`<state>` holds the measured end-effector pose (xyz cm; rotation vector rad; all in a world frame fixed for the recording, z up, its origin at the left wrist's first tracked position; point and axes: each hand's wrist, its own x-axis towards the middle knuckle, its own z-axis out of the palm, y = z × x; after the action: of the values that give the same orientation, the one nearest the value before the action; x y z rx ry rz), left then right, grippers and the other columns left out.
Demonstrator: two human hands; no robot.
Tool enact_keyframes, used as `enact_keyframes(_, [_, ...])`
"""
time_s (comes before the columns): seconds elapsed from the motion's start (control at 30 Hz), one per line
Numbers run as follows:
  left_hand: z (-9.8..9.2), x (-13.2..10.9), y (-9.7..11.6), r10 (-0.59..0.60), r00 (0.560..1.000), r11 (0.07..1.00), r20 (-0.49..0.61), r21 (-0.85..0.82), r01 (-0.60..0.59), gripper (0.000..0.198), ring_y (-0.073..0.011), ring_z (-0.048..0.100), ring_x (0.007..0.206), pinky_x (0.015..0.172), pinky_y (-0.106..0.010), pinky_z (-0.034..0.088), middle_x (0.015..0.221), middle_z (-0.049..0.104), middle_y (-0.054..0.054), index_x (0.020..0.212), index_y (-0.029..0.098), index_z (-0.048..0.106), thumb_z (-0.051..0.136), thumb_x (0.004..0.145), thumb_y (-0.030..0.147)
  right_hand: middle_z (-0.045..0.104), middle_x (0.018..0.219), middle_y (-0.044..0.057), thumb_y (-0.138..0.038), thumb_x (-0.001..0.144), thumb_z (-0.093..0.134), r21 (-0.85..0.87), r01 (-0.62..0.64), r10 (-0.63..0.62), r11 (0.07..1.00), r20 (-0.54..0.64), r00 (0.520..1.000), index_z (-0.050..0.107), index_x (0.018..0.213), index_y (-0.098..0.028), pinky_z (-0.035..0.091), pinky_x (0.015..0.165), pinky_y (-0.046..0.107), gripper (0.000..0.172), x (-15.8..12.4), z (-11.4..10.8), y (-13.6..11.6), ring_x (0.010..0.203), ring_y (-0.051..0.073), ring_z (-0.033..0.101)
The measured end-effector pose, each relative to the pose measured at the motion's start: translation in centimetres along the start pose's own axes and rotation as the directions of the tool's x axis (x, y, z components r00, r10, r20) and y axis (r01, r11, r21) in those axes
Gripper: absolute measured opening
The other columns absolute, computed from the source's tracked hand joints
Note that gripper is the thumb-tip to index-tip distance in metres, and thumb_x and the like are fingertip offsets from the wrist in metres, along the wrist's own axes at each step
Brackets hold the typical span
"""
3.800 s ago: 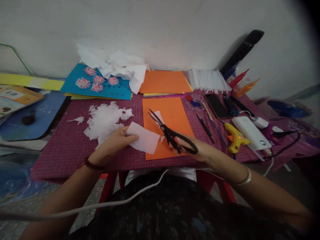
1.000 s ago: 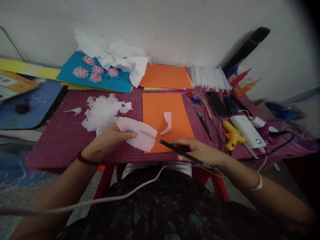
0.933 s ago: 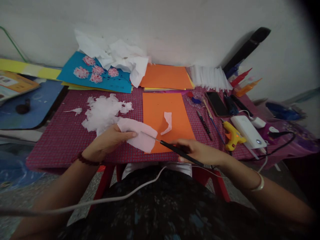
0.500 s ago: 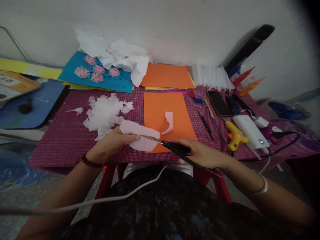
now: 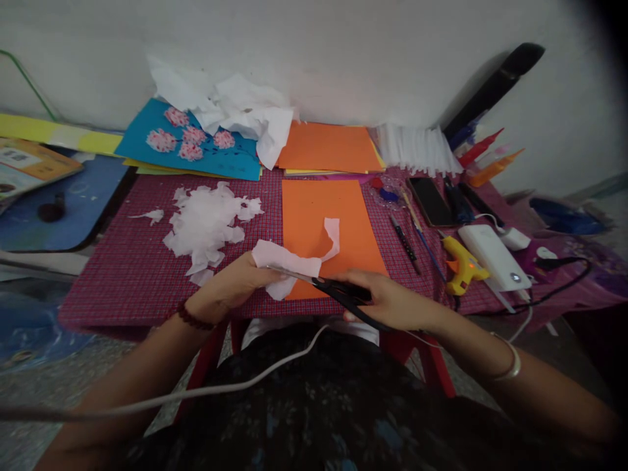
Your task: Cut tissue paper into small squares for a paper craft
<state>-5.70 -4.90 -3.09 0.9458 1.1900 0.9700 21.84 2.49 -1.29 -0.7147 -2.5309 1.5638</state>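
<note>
My left hand (image 5: 235, 282) pinches a pale pink piece of paper (image 5: 282, 256) over the table's front edge. Black-handled scissors (image 5: 343, 297) are in my right hand (image 5: 387, 301), their blades lying across that paper and pointing left. Part of the paper hangs below the blades. Under and beyond it lies an orange sheet (image 5: 309, 203), with a curved pale paper scrap (image 5: 332, 237) on it. Left of the sheet is a heap of torn white paper (image 5: 203, 222); my left hand is close to its near side.
Behind are a blue sheet with pink flowers (image 5: 220, 160), crumpled white paper (image 5: 245, 104) and stacked orange sheets (image 5: 328, 147). To the right lie a phone (image 5: 432, 201), a pen (image 5: 403, 237), a yellow glue gun (image 5: 461, 265) and a white power bank (image 5: 493, 258). A white cable (image 5: 235, 387) crosses my lap.
My left hand and the paper have shifted right, toward the scissors. The paper is turned, with less of it showing below the blades. My right hand has hardly moved.
</note>
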Motion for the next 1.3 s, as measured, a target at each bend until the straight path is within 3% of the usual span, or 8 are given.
enact_keyframes(0.3, [-0.8,0.1,-0.6,-0.098,0.994,0.99,0.047,-0.101,0.102,0.027,-0.0171,0.065,0.073,0.07,-0.027,0.051,0.083,0.076,-0.004,0.086,0.018,0.078,0.085,0.062,0.028,0.075,0.111,0.006,-0.039,0.088,0.072,0.023,-0.066,0.066,0.998,-0.016,0.998,0.066,0.133,-0.02,0.052,0.086,0.032,0.049,-0.6,-0.3,-0.1,0.097,0.023,0.07])
enact_keyframes(0.53, [-2.5,-0.6,-1.2,-0.046,0.986,0.988,-0.159,-0.153,0.022,0.017,-0.0135,0.06,0.063,0.062,-0.026,0.049,0.069,0.07,-0.002,0.076,0.017,0.075,0.084,0.069,0.03,0.072,0.113,0.01,-0.043,0.087,0.073,-0.066,-0.053,0.051,0.996,-0.034,0.998,0.062,0.134,-0.017,0.053,0.082,0.034,0.055,-0.4,-0.3,-0.2,0.097,0.025,0.068])
enact_keyframes(0.67, [-1.6,-0.5,-1.2,-0.03,0.987,0.981,-0.158,-0.196,-0.001,0.019,-0.0112,0.055,0.059,0.06,-0.025,0.046,0.065,0.068,-0.001,0.07,0.017,0.075,0.087,0.064,0.031,0.069,0.121,0.013,-0.041,0.086,0.074,-0.056,-0.012,0.01,0.998,-0.027,1.0,0.059,0.135,-0.017,0.054,0.087,0.037,0.056,-0.1,-0.1,-0.3,0.105,0.026,0.067])
enact_keyframes(0.87, [0.2,-0.2,-1.0,-0.025,0.986,0.976,-0.163,-0.216,-0.011,0.018,-0.0143,0.061,0.069,0.072,-0.028,0.049,0.075,0.075,-0.003,0.074,0.018,0.079,0.087,0.061,0.029,0.068,0.122,0.012,-0.044,0.087,0.072,0.058,-0.012,0.013,0.998,-0.02,1.0,0.058,0.135,-0.014,0.053,0.088,0.037,0.058,0.4,0.1,-0.1,0.105,0.025,0.065])
enact_keyframes(1.1, [0.1,0.1,-1.1,-0.022,0.993,0.981,-0.112,-0.196,0.0,0.008,-0.0108,0.055,0.057,0.064,-0.025,0.046,0.065,0.072,-0.001,0.066,0.02,0.078,0.083,0.063,0.025,0.068,0.12,0.012,-0.051,0.086,0.073,0.18,-0.064,0.064,0.982,0.007,0.998,0.058,0.136,-0.014,0.052,0.09,0.039,0.064,0.8,0.4,-0.1,0.104,0.025,0.064])
enact_keyframes(1.3, [0.6,0.4,-0.7,-0.02,0.991,0.979,-0.13,-0.205,-0.008,0.01,-0.0112,0.058,0.061,0.063,-0.024,0.046,0.066,0.072,0.0,0.064,0.019,0.077,0.085,0.06,0.024,0.068,0.116,0.011,-0.05,0.086,0.073,0.307,-0.072,0.078,0.949,-0.007,0.997,0.062,0.127,-0.013,0.052,0.088,0.038,0.056,0.8,0.7,0.2,0.101,0.024,0.064])
